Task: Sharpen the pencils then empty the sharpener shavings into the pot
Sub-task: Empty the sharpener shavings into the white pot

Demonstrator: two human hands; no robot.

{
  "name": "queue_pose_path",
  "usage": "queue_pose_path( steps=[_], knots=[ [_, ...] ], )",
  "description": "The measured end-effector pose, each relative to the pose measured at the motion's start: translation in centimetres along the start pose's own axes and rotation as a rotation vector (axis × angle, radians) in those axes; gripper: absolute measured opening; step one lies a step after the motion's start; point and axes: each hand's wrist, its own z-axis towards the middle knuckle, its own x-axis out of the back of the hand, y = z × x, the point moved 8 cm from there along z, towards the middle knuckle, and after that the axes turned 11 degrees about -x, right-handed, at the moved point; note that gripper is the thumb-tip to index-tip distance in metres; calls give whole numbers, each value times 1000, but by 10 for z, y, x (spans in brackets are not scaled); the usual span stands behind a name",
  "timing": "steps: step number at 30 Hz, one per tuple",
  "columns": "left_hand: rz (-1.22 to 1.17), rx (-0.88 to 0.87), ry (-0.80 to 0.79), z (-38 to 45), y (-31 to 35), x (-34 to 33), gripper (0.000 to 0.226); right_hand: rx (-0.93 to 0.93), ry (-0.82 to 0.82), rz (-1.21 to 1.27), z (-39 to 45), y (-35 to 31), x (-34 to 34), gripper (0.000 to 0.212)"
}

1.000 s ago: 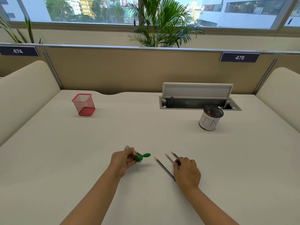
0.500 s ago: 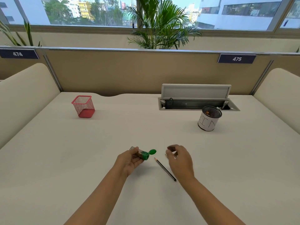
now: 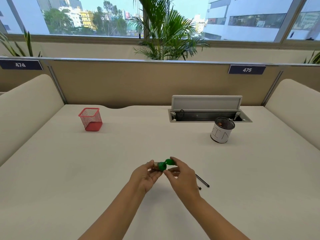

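Your left hand point(image 3: 145, 175) pinches the clear barrel of the green-capped sharpener point(image 3: 160, 166) just above the table point(image 3: 86, 170), at about six o'clock from the centre of the table. Your right hand point(image 3: 180, 175) meets it from three o'clock, fingers closed around something small at the sharpener's mouth; whether that is a pencil tip I cannot tell. The hinged green lid point(image 3: 169, 161) stands flipped open at twelve o'clock.

To do this step well, I judge you should keep the barrel level and steady in the left grip, line the pencil straight with the hole, and let the right wrist do the turning.

Two pencils point(image 3: 202, 181) lie on the table at four o'clock of your right hand. The mesh bin pot point(image 3: 222, 129) stands well apart at two o'clock.
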Motion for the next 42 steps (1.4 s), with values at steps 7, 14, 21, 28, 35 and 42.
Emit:
queue_pose_path(
  steps=[7, 14, 21, 28, 35, 42],
  knots=[
    [-54, -26, 7, -1, 6, 4, 12, 215, 124, -135, -24, -21, -5, 28],
    [-1, -139, 32, -5, 10, 10, 7, 354, 240, -264, -36, -33, -12, 24],
    [-3, -155, 42, -8, 12, 12, 10, -46, 61, 81, -13, -14, -11, 22],
    [87, -133, -180, -8, 22, -3, 14, -132, -177, 68, 11, -22, -7, 23],
    [1724, -737, -708, -23, 43, -33, 38, 1, -318, -178, 11, -31, -8, 29],
    [1495, -893, -817, -39, 32, -49, 8, -43, -402, -161, 22, -29, -7, 29]
  ],
)
